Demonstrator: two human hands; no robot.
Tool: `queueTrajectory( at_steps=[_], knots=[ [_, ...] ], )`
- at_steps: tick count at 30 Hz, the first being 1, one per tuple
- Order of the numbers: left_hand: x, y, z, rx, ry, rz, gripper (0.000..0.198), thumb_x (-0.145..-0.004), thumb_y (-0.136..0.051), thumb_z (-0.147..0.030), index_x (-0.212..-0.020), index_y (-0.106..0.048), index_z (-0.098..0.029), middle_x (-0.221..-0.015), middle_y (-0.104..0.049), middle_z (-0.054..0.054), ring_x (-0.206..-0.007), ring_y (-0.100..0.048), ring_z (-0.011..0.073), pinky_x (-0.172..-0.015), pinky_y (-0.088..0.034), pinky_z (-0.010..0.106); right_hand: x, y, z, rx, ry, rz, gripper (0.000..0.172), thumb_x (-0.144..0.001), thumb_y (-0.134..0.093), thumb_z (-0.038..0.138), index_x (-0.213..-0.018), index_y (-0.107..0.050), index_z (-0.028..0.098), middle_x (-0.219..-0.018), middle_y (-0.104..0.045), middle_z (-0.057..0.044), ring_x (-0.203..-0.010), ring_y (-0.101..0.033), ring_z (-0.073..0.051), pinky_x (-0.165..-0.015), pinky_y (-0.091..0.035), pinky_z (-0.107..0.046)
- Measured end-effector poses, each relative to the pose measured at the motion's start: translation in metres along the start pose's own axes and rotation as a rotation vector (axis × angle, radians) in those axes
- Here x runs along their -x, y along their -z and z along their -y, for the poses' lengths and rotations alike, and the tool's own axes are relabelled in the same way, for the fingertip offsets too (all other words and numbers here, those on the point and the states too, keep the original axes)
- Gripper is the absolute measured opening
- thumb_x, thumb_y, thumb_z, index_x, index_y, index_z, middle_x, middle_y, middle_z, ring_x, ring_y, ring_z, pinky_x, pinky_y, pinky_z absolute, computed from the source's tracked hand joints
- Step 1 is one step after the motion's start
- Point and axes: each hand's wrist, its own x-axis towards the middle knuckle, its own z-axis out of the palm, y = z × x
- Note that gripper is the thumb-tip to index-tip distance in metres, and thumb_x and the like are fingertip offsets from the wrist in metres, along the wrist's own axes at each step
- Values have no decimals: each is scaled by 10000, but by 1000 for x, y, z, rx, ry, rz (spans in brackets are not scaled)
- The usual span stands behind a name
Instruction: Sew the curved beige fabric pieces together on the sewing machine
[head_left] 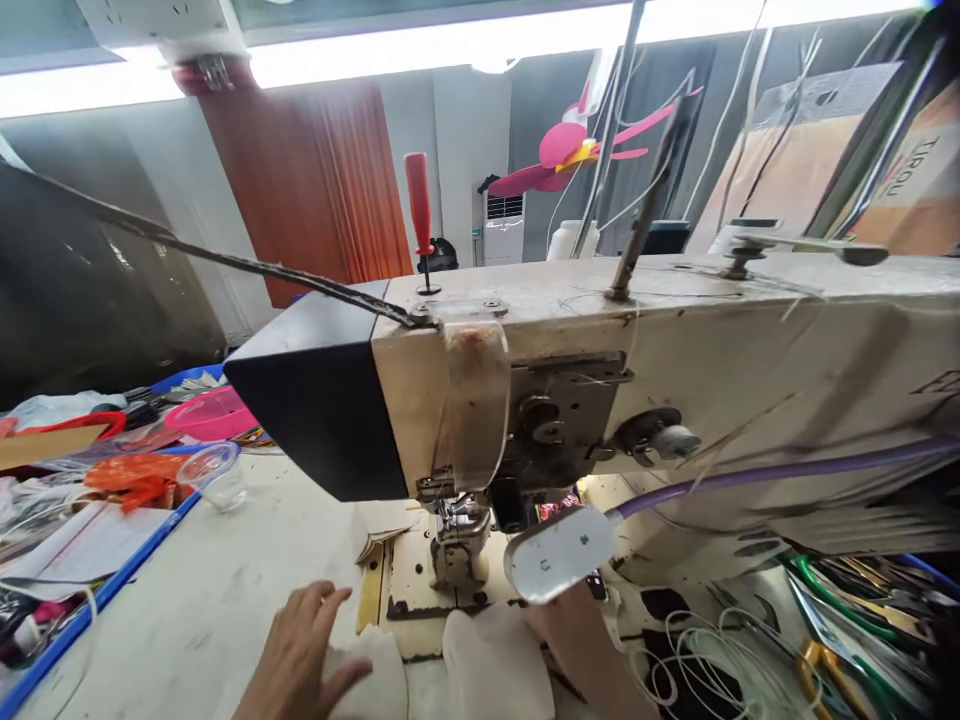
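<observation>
A sewing machine (570, 350) fills the middle of the view, its presser foot (457, 555) down by the needle plate. My left hand (300, 640) is open, thumb apart from the fingers, beside a cream-coloured flat piece (375, 680) in front of the machine. Another pale, curved piece (495, 660) lies just right of it, below the foot. Against its right edge is my right hand (566, 625); a white lamp head (562, 555) covers part of it and its fingers are hidden. A small stack of pale pieces (379, 530) rests left of the foot.
Coiled white cord (697, 660) and scissors (825, 670) lie at the right. A blue-edged tray (97, 590) with loose materials and a clear plastic cup (215, 475) are at the left. A red-handled screwdriver (418, 205) stands upright on the machine.
</observation>
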Motion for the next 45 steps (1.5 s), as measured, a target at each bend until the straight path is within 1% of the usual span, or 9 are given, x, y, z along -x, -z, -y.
queueTrajectory(
  at_steps=[2,5,10,19,24,30,33,38,45],
  knots=[
    [28,-18,-3,-91,-125,-21,625,-656,-679,-549,-1192,-568,-247,-1183,-601,128,-1026,-567,320,-837,-475,415,27,20,-14,111,22,72,312,-537,-783,259,-838,-732,196,-853,-686,-59,-842,-635,-265,-709,-499,-327],
    [41,-28,-11,-166,-205,26,574,-681,-685,-499,-1182,-569,-244,-1134,-630,97,-988,-581,289,-863,-446,406,51,42,-36,527,101,241,397,-612,-671,294,-1003,-712,233,-1018,-649,-100,-938,-614,-292,-739,-485,-332],
    [28,-8,-40,-210,-99,40,575,-575,-790,-305,-1105,-589,-208,-996,-634,60,-914,-553,260,-912,-372,458,53,48,-58,666,279,262,359,-708,-548,279,-1034,-665,183,-948,-572,-89,-850,-616,-239,-735,-483,-315],
    [25,7,-58,-125,-85,70,632,-611,-711,-72,-1176,-492,-249,-989,-592,40,-876,-505,233,-789,-392,386,61,44,-74,825,270,223,407,-766,-492,290,-1167,-562,289,-1097,-531,-70,-942,-593,-244,-661,-477,-288],
    [19,12,-56,-55,-123,138,407,-782,-513,-46,-1127,-507,-262,-898,-598,17,-863,-522,207,-853,-353,426,51,45,-62,827,244,308,485,-710,-532,254,-1195,-531,239,-1074,-540,-70,-969,-576,-245,-775,-474,-313],
    [19,6,-52,-105,-176,140,524,-792,-385,21,-1232,-449,-254,-990,-598,46,-904,-542,216,-923,-300,518,44,43,-43,842,192,462,402,-674,-537,204,-1073,-588,193,-1023,-553,-78,-961,-582,-247,-821,-472,-323],
    [19,2,-51,-78,-209,115,531,-779,-372,32,-1214,-463,-258,-1072,-589,64,-977,-534,248,-943,-287,571,42,42,-40,859,190,493,526,-686,-520,199,-1212,-523,186,-1176,-510,-102,-1095,-532,-253,-885,-450,-324],
    [21,-9,-46,163,-133,90,443,-841,-339,-35,-1226,-441,-229,-1007,-587,89,-888,-558,214,-779,-472,373,37,39,-30,930,188,556,649,-649,-542,174,-1293,-485,112,-1267,-465,-137,-1188,-471,-260,-987,-381,-321],
    [18,-5,-42,417,-24,135,285,-918,-278,-206,-1019,-544,-206,-917,-559,85,-816,-556,200,-692,-468,320,32,35,-12,971,226,578,574,-600,-637,173,-1171,-585,171,-1151,-507,-131,-1089,-518,-297,-871,-459,-361]
  ],
)
